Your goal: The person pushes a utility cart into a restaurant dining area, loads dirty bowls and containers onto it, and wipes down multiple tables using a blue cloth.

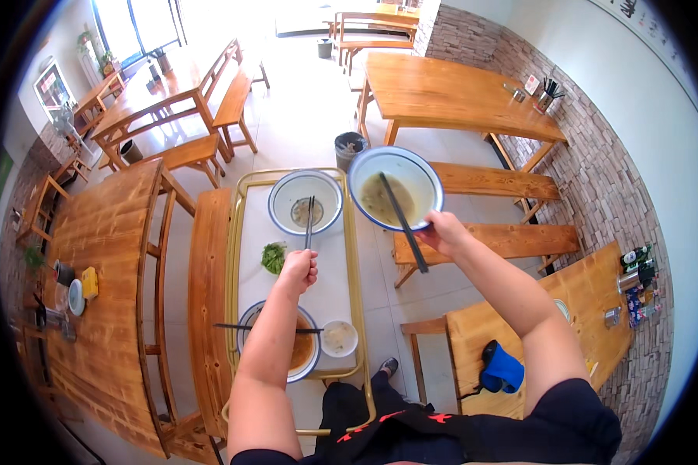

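Observation:
My right hand (442,231) grips the rim of a blue-rimmed bowl (363,165), held up past the right edge of a serving cart (256,203). Cloudy broth sits in this bowl, and a pair of dark chopsticks (396,203) leans across it. Over the cart, my left hand (300,268) is closed around dark chopsticks (310,218) whose tips reach into a second blue-rimmed bowl (282,200) with some leftover liquid. Leafy greens (273,257) lie on the cart top. Nearer me, partly behind my left forearm, stands a bowl of reddish-brown soup (302,349) with chopsticks (232,326) across it, beside a small white bowl (339,339).
A bin (350,148) stands on the floor beyond the cart. Wooden benches (209,314) and tables (102,279) line the left. On the right are more benches (494,241) and a table (471,325) bearing a blue item (503,369) and bottles (636,256).

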A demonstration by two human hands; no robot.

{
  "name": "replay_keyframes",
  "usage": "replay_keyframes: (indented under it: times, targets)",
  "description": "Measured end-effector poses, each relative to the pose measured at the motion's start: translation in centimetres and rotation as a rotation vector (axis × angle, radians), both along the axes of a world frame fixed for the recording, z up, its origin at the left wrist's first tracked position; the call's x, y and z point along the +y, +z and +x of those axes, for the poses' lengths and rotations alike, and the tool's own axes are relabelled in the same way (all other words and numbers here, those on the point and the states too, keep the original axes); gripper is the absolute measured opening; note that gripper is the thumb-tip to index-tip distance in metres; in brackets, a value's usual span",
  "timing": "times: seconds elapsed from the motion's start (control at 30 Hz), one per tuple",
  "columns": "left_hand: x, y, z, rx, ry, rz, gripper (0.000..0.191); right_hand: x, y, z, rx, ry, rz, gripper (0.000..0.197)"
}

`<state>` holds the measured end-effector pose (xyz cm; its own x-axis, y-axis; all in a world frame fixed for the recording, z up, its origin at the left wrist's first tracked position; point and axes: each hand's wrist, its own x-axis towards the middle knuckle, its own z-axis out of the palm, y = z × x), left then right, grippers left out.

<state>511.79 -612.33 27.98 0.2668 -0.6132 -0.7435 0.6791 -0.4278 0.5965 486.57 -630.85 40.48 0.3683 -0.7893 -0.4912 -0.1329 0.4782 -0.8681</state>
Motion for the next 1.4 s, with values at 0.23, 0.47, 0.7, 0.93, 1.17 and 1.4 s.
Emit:
replay_keyframes:
  times: [0.23, 0.47, 0.7, 0.93, 1.17, 1.4]
  targets:
    - [14.0, 5.4, -0.2, -0.043, 0.006, -0.218, 0.02, 2.1, -3.0, 12.3, 0.016, 0.079, 0.098, 0.026]
    - [27.1, 6.3, -3.5, -0.063, 0.097, -0.198, 0.018, 2.5, -8.7, 18.5, 0.076, 0.079, 0.077, 0.026]
    - [34.4, 4.6, -7.9, 0.083, 0.158, -0.147, 0.018, 2.4, -11.8, 21.0, 0.215, 0.08, 0.064, 0.027]
    - [35.8, 3.6, -9.8, 0.169, 0.301, -0.228, 0.019, 2.3, -11.2, 21.7, 0.303, 0.098, 0.042, 0.027]
    - [35.4, 3.1, -10.5, 0.114, 0.283, -0.251, 0.019, 2.8, -12.5, 20.8, 0.314, 0.073, -0.02, 0.026]
    - [36.3, 3.1, -12.0, 0.124, 0.325, -0.213, 0.018, 6.5, -11.8, 19.4, 0.274, 0.41, 0.313, 0.077]
